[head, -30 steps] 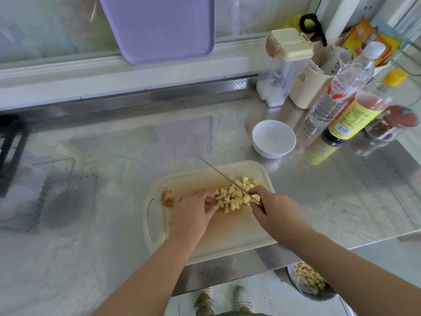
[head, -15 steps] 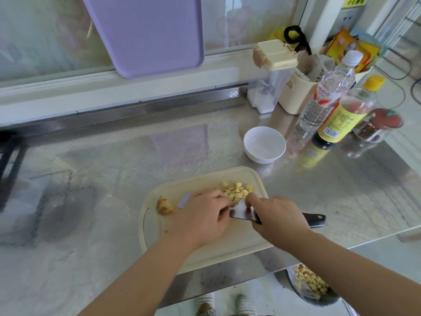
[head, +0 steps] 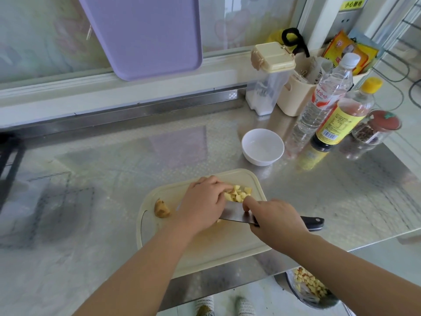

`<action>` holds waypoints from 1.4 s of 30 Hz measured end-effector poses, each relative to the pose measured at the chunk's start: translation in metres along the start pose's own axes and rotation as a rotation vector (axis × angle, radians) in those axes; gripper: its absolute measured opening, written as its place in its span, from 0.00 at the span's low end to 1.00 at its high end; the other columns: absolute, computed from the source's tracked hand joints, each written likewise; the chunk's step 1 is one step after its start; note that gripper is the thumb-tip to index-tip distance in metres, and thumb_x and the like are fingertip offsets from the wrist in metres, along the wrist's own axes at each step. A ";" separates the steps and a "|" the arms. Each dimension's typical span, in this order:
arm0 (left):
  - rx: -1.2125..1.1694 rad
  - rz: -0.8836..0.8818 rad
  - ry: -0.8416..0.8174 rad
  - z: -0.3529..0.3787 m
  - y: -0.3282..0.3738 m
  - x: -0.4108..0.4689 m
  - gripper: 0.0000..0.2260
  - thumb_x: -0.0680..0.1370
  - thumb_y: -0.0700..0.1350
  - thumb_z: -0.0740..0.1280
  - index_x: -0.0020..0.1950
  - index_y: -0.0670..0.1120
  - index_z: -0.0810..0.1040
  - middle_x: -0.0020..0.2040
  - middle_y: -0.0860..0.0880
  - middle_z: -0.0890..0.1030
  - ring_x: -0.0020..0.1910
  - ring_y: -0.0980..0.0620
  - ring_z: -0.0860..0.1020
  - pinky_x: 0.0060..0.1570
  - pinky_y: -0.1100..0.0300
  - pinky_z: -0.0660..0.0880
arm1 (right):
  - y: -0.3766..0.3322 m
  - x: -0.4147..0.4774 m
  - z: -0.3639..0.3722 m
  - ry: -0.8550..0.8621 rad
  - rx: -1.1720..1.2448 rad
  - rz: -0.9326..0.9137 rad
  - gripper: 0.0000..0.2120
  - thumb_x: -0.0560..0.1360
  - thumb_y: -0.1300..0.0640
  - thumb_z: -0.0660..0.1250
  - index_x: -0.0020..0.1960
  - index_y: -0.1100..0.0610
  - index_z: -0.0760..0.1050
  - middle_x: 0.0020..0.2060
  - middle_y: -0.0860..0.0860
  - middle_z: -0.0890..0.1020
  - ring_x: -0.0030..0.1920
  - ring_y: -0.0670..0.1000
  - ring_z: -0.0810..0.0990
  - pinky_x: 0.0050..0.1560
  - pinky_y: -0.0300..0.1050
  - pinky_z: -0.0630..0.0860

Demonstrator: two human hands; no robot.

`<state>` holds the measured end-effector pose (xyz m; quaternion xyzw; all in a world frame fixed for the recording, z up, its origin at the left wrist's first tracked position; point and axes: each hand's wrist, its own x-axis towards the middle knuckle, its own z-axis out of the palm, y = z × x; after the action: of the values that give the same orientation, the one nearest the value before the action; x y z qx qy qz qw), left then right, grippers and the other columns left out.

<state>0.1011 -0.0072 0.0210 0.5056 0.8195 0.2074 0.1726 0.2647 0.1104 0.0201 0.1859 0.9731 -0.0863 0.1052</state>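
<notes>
- I'm driving this one remotely, and the left hand [head: 202, 204] is curling its fingers over the pile of yellow cubes [head: 238, 193], cupping them from the left side.
- Those cubes are sitting in the far right corner of the cream cutting board [head: 205, 254], right against the cleaver [head: 237, 214].
- The right hand [head: 276, 222] is gripping the cleaver's black handle, with the forefinger stretching out onto the flat of the blade. The blade is lying low and tilted across the board, and the end of the handle is poking out past the board's right edge.
- A brownish leftover stub [head: 162, 209] is lying near the board's left edge, well apart from the pile.
- The board itself is sitting at the near edge of the steel counter [head: 341, 190].
- A white bowl [head: 262, 147] is standing just beyond the board's far right corner.
- Below the counter's near edge, a dark bowl [head: 293, 290] is holding more cubes.
</notes>
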 end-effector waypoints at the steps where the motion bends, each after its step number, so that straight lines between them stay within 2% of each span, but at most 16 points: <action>1: -0.045 -0.012 0.069 -0.005 -0.003 -0.002 0.16 0.81 0.43 0.58 0.65 0.56 0.77 0.59 0.57 0.76 0.59 0.56 0.72 0.64 0.57 0.68 | 0.000 0.000 0.000 -0.001 0.022 0.014 0.07 0.78 0.51 0.61 0.54 0.47 0.65 0.34 0.46 0.76 0.35 0.52 0.75 0.35 0.46 0.72; 5: -0.220 -0.102 0.399 -0.029 -0.022 -0.020 0.13 0.80 0.40 0.63 0.62 0.51 0.79 0.55 0.56 0.79 0.54 0.62 0.75 0.56 0.71 0.69 | -0.004 0.003 0.003 -0.028 0.286 0.113 0.08 0.78 0.50 0.62 0.56 0.44 0.67 0.35 0.46 0.79 0.35 0.49 0.78 0.34 0.45 0.76; 7: -0.272 -0.175 0.488 -0.038 -0.037 -0.035 0.12 0.80 0.39 0.64 0.59 0.50 0.80 0.53 0.57 0.80 0.52 0.64 0.76 0.52 0.77 0.67 | -0.013 0.008 0.005 -0.055 0.467 0.161 0.08 0.79 0.51 0.62 0.57 0.44 0.69 0.34 0.47 0.79 0.34 0.49 0.79 0.36 0.49 0.79; 9: -0.289 -0.274 0.453 -0.041 -0.051 -0.050 0.11 0.80 0.40 0.63 0.59 0.53 0.80 0.53 0.58 0.80 0.50 0.65 0.76 0.49 0.78 0.69 | -0.026 0.016 0.009 -0.069 0.608 0.183 0.05 0.81 0.52 0.61 0.56 0.47 0.71 0.35 0.47 0.79 0.33 0.48 0.79 0.35 0.47 0.80; 10: -0.283 -0.326 0.400 -0.041 -0.057 -0.058 0.11 0.81 0.42 0.63 0.58 0.54 0.80 0.52 0.59 0.80 0.49 0.65 0.77 0.47 0.77 0.71 | -0.034 0.019 0.012 -0.081 0.656 0.195 0.04 0.81 0.53 0.60 0.55 0.47 0.71 0.36 0.47 0.79 0.32 0.48 0.79 0.32 0.44 0.79; 12: -0.226 -0.420 0.246 -0.036 -0.067 -0.073 0.09 0.81 0.45 0.64 0.58 0.56 0.79 0.52 0.59 0.80 0.45 0.63 0.78 0.44 0.69 0.77 | -0.049 0.023 0.017 -0.118 0.724 0.219 0.03 0.81 0.53 0.59 0.54 0.47 0.71 0.37 0.49 0.80 0.31 0.48 0.79 0.26 0.37 0.74; 13: -0.188 -0.457 0.161 -0.033 -0.071 -0.080 0.08 0.80 0.46 0.64 0.58 0.56 0.79 0.52 0.58 0.80 0.43 0.62 0.78 0.42 0.65 0.78 | -0.056 0.024 0.021 -0.135 0.739 0.219 0.03 0.81 0.53 0.59 0.53 0.49 0.71 0.37 0.50 0.80 0.31 0.49 0.79 0.26 0.37 0.74; 14: -0.157 -0.481 0.083 -0.029 -0.074 -0.088 0.08 0.80 0.48 0.66 0.58 0.55 0.79 0.53 0.57 0.79 0.42 0.62 0.77 0.42 0.64 0.77 | -0.063 0.024 0.024 -0.150 0.740 0.211 0.04 0.81 0.54 0.59 0.52 0.50 0.72 0.37 0.52 0.80 0.32 0.50 0.79 0.27 0.40 0.75; 17: -0.095 -0.504 -0.079 -0.016 -0.079 -0.107 0.16 0.76 0.56 0.69 0.62 0.56 0.77 0.56 0.57 0.76 0.50 0.59 0.76 0.52 0.60 0.74 | -0.076 0.021 0.033 -0.159 0.695 0.193 0.04 0.80 0.55 0.59 0.51 0.54 0.72 0.38 0.56 0.80 0.37 0.57 0.81 0.37 0.54 0.81; 20: 0.031 -0.490 -0.144 -0.007 -0.081 -0.112 0.18 0.75 0.56 0.68 0.64 0.56 0.76 0.58 0.55 0.74 0.55 0.54 0.76 0.56 0.55 0.75 | -0.076 0.018 0.040 -0.127 0.669 0.207 0.05 0.80 0.56 0.59 0.52 0.53 0.73 0.39 0.55 0.80 0.38 0.56 0.81 0.40 0.55 0.80; 23: 0.060 -0.463 -0.073 0.000 -0.079 -0.110 0.13 0.77 0.53 0.66 0.61 0.54 0.77 0.58 0.56 0.74 0.54 0.54 0.76 0.54 0.55 0.76 | -0.066 0.017 0.043 -0.107 0.587 0.232 0.04 0.81 0.53 0.58 0.51 0.51 0.72 0.40 0.52 0.79 0.38 0.51 0.79 0.42 0.53 0.80; 27: 0.078 -0.357 0.084 0.011 -0.062 -0.095 0.07 0.78 0.50 0.67 0.55 0.55 0.75 0.57 0.59 0.70 0.44 0.58 0.76 0.40 0.62 0.74 | -0.051 0.016 0.041 -0.072 0.536 0.270 0.04 0.82 0.51 0.58 0.54 0.47 0.70 0.36 0.47 0.79 0.36 0.47 0.79 0.40 0.49 0.81; 29: 0.084 -0.314 0.107 0.018 -0.052 -0.084 0.08 0.77 0.48 0.69 0.55 0.54 0.74 0.57 0.57 0.68 0.41 0.57 0.75 0.37 0.64 0.72 | -0.048 0.015 0.039 -0.076 0.509 0.255 0.05 0.82 0.51 0.58 0.56 0.47 0.71 0.37 0.46 0.79 0.36 0.46 0.79 0.41 0.49 0.81; 33: 0.070 -0.235 0.079 0.031 -0.045 -0.076 0.10 0.77 0.45 0.69 0.56 0.51 0.74 0.60 0.55 0.68 0.42 0.57 0.74 0.39 0.67 0.69 | -0.047 0.011 0.037 -0.092 0.496 0.240 0.06 0.82 0.50 0.58 0.58 0.46 0.70 0.37 0.46 0.79 0.37 0.47 0.79 0.43 0.51 0.82; 36: 0.008 -0.208 0.058 0.035 -0.048 -0.085 0.11 0.76 0.50 0.70 0.56 0.53 0.74 0.58 0.57 0.69 0.45 0.59 0.74 0.41 0.70 0.65 | -0.047 0.010 0.036 -0.086 0.504 0.235 0.06 0.82 0.50 0.58 0.58 0.47 0.71 0.37 0.45 0.79 0.37 0.47 0.79 0.44 0.51 0.82; 42: -0.093 -0.357 0.124 0.040 -0.051 -0.097 0.19 0.74 0.55 0.70 0.63 0.55 0.73 0.59 0.60 0.71 0.54 0.57 0.74 0.50 0.62 0.73 | -0.048 0.008 0.033 -0.112 0.479 0.208 0.06 0.81 0.50 0.59 0.57 0.48 0.71 0.37 0.47 0.79 0.37 0.48 0.79 0.44 0.52 0.82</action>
<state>0.1243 -0.1084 -0.0324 0.3300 0.8947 0.2421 0.1789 0.2449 0.0626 -0.0071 0.2995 0.8932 -0.3132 0.1201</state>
